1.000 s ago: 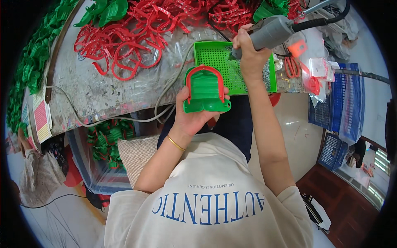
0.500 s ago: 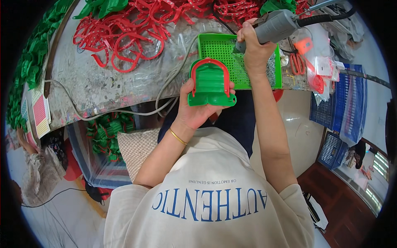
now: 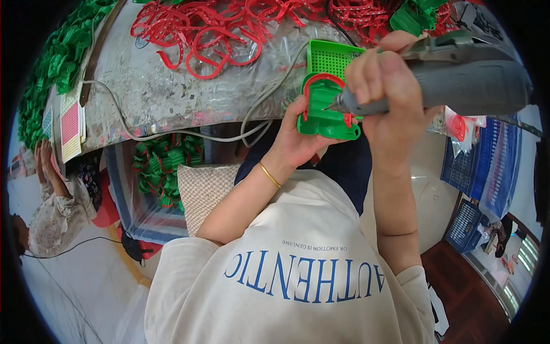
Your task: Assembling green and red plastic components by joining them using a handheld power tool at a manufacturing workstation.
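Observation:
My left hand [image 3: 291, 142] grips a green plastic scoop-shaped part [image 3: 324, 103] from its near left side, thumb along its edge. A red U-shaped strip [image 3: 325, 78] arches over the part's far rim, its ends reaching down both sides. Wrapped round the body of a grey power screwdriver [image 3: 470, 86] is my right hand [image 3: 392, 100]. The tool lies nearly level, its narrow tip pointing left into the hollow of the green part; whether it touches is unclear. Behind them, a bright green perforated tray [image 3: 321, 50] is largely covered by the part and hand.
Red curved strips [image 3: 212, 43] are heaped on the worn table [image 3: 172, 109]. A grey cable [image 3: 120, 112] crosses it. A plastic-lined bin [image 3: 129, 215] holds green parts with red strips. Blue crates [image 3: 472, 155] stand at right. At left, another person's hands [image 3: 48, 166] rest near coloured cards.
My right hand has brought the screwdriver from over the tray down and nearer, its tip now at the green part. The part has turned slightly, and the whole view has shifted.

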Motion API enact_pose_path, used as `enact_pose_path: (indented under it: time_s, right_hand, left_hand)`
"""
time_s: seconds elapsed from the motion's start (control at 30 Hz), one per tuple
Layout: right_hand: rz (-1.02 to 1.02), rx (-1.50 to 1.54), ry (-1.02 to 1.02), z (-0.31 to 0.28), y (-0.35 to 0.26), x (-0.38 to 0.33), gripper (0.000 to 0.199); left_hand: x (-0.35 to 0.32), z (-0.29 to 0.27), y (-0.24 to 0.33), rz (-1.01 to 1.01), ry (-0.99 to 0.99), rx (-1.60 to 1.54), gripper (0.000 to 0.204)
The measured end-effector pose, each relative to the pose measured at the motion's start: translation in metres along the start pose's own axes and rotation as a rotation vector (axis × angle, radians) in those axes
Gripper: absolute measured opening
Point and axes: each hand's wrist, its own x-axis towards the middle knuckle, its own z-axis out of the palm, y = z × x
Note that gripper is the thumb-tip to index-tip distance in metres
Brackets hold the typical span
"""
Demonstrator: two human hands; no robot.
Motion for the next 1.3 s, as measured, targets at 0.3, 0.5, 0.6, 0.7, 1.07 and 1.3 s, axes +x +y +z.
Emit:
enact_pose_path:
  time_s: [0.3, 0.5, 0.6, 0.7, 1.07, 1.3]
  right_hand:
    - [0.008, -0.065, 0.031, 0.009, 0.009, -0.008, 0.018]
    - [0.014, -0.082, 0.034, 0.011, 0.010, -0.010, 0.014]
    - [0.025, -0.072, 0.015, 0.007, 0.009, -0.010, 0.010]
    - [-0.007, -0.106, -0.056, 0.007, 0.008, -0.010, 0.008]
    - [-0.035, -0.156, -0.116, 0.005, 0.019, -0.021, 0.013]
    - [0.165, 0.194, -0.243, -0.008, -0.030, 0.023, 0.017]
  left_hand:
    - [-0.002, -0.003, -0.003, -0.056, 0.000, -0.036, 0.068]
    - [-0.003, 0.005, -0.004, -0.051, 0.020, 0.031, 0.070]
    - [-0.006, 0.012, -0.006, -0.035, 0.027, 0.106, 0.070]
    - [-0.007, 0.013, -0.005, -0.043, 0.020, 0.116, 0.070]
    - [-0.018, 0.013, 0.009, -0.030, 0.056, 0.121, 0.059]
    - [-0.080, 0.015, 0.060, 0.052, -0.147, 0.295, 0.068]
